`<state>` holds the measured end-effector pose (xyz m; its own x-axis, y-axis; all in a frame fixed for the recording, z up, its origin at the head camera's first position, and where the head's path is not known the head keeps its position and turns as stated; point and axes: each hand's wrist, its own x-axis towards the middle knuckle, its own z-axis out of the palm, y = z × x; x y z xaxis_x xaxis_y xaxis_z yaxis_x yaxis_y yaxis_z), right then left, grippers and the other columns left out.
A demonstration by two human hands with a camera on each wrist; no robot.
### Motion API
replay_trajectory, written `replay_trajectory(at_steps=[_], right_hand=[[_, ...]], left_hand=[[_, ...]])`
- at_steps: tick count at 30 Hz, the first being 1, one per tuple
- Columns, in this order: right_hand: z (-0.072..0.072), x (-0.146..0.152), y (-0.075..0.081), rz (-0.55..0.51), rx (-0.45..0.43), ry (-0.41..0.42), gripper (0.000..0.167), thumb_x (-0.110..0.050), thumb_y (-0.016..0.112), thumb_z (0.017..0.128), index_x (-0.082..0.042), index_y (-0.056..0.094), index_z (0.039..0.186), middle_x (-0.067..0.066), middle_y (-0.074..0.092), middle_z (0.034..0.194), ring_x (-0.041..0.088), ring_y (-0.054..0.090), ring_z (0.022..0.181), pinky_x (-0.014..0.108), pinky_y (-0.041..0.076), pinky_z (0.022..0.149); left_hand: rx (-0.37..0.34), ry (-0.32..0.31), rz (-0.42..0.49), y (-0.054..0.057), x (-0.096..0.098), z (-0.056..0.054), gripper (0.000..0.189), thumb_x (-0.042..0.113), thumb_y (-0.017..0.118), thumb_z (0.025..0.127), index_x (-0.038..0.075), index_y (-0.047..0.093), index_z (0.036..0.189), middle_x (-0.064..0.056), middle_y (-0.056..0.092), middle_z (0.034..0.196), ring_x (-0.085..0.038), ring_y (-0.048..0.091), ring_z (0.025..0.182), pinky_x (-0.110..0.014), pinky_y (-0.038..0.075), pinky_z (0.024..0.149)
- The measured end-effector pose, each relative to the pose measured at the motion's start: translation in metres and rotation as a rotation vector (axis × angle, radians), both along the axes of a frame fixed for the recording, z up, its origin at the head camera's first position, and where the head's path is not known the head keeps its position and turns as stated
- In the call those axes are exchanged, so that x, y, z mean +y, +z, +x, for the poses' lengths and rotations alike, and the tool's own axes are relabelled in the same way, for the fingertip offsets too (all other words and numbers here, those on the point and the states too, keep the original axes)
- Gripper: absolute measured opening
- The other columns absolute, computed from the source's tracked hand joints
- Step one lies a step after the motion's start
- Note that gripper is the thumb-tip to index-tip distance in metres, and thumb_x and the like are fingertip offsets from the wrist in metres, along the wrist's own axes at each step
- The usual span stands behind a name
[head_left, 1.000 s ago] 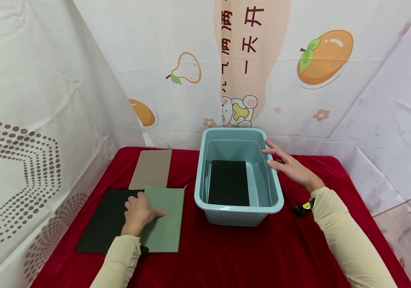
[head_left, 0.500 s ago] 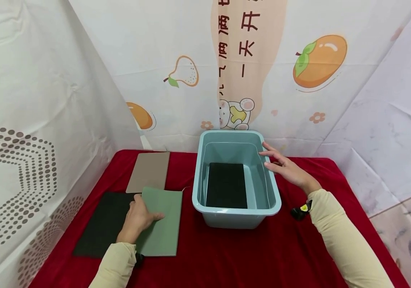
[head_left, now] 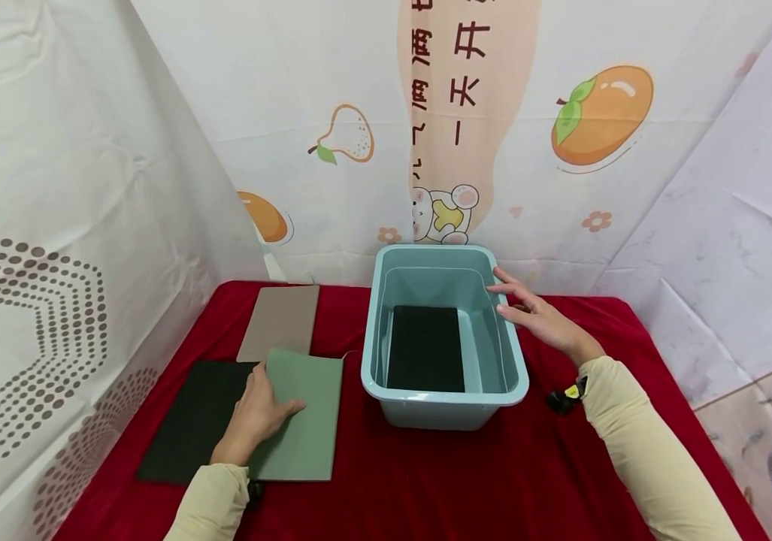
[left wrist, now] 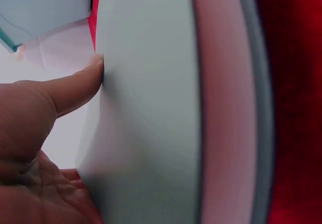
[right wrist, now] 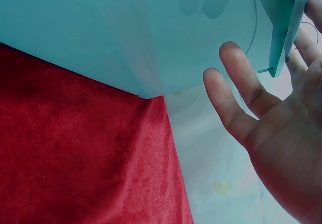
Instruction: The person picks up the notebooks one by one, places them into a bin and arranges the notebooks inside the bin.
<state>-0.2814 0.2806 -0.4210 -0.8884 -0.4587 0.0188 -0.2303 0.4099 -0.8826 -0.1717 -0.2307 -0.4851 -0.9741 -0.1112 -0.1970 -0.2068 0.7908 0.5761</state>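
Note:
In the head view my left hand (head_left: 257,413) holds the left edge of a green notebook (head_left: 314,421), thumb across its cover. The left wrist view shows the thumb pressing the bent green cover (left wrist: 146,83), the page block (left wrist: 226,103) showing beside it and the other fingers partly hidden behind the edge. A black notebook (head_left: 186,428) lies just left of the green one. My right hand (head_left: 548,323) is at the right rim of a light-blue plastic basin (head_left: 446,396), fingers spread loosely, some over the rim and two outside the wall. Another black notebook (head_left: 426,349) lies flat inside the basin.
A grey-brown notebook (head_left: 280,323) lies at the back left, behind the green one. Red cloth (head_left: 413,481) covers the table. A printed white curtain (head_left: 277,90) hangs right behind the basin, with more sheets on both sides.
My left hand has slid slightly toward me along the green notebook's left edge. The right hand stays at the basin rim; the whole view has shifted slightly.

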Motion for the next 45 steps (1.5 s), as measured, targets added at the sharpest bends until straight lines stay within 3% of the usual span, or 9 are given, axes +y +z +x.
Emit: replay_trajectory(at_steps=[5,11,15,23,32,38,45], right_hand=[[0.000,0.000,0.000,0.008,0.000,-0.005,0.058,-0.032,0.056,0.104,-0.014,0.039,0.156,-0.007,0.004,0.175,0.041,0.013,0.157,0.068,0.041,0.110],[-0.002,0.000,-0.001,0.006,0.002,-0.003,0.057,-0.031,0.055,0.104,-0.014,0.039,0.156,-0.006,0.004,0.175,0.041,0.015,0.157,0.065,0.044,0.109],[-0.002,0.000,0.000,0.010,0.002,-0.009,0.059,-0.032,0.056,0.104,-0.013,0.038,0.157,-0.007,0.004,0.174,0.041,0.016,0.157,0.064,0.045,0.109],[-0.002,0.000,0.001,0.010,0.002,-0.013,0.058,-0.033,0.056,0.104,-0.016,0.039,0.157,-0.008,0.004,0.174,0.040,0.015,0.157,0.066,0.042,0.110],[-0.001,0.000,-0.001,0.005,0.008,-0.009,0.057,-0.032,0.055,0.104,-0.014,0.040,0.156,-0.007,0.004,0.175,0.040,0.014,0.158,0.067,0.042,0.110],[-0.001,0.000,-0.003,0.008,0.000,-0.013,0.057,-0.033,0.055,0.104,-0.015,0.039,0.156,-0.008,0.004,0.174,0.040,0.014,0.157,0.067,0.041,0.111],[-0.002,0.000,-0.004,0.004,-0.002,-0.017,0.057,-0.034,0.055,0.104,-0.017,0.040,0.157,-0.009,0.005,0.174,0.039,0.014,0.158,0.066,0.041,0.111]], left_hand=[[-0.009,-0.019,0.024,-0.001,-0.003,0.002,0.106,0.033,0.076,0.093,-0.001,0.001,0.161,-0.029,0.014,0.166,-0.053,0.028,0.147,-0.070,0.033,0.112],[0.038,-0.049,0.040,-0.003,-0.008,0.004,0.100,0.028,0.071,0.097,0.002,0.001,0.163,-0.026,0.016,0.166,-0.049,0.029,0.148,-0.072,0.033,0.111],[0.067,-0.065,0.057,-0.002,-0.010,0.004,0.094,0.025,0.068,0.099,0.002,0.003,0.163,-0.027,0.017,0.166,-0.049,0.028,0.149,-0.070,0.034,0.112],[0.064,-0.075,0.133,0.001,-0.015,0.007,0.086,0.018,0.061,0.102,-0.001,0.002,0.162,-0.029,0.012,0.166,-0.047,0.018,0.154,-0.066,0.026,0.120],[0.104,-0.114,0.147,0.000,-0.015,0.007,0.077,0.012,0.053,0.105,-0.007,0.003,0.160,-0.033,0.020,0.158,-0.047,0.022,0.150,-0.065,0.026,0.120],[0.125,-0.109,0.146,-0.001,-0.014,0.008,0.076,0.012,0.052,0.106,-0.005,0.003,0.161,-0.031,0.026,0.153,-0.045,0.029,0.146,-0.064,0.030,0.117],[0.134,-0.107,0.159,0.000,-0.015,0.007,0.076,0.012,0.050,0.106,-0.002,0.001,0.162,-0.032,0.025,0.154,-0.047,0.027,0.146,-0.065,0.028,0.117]])
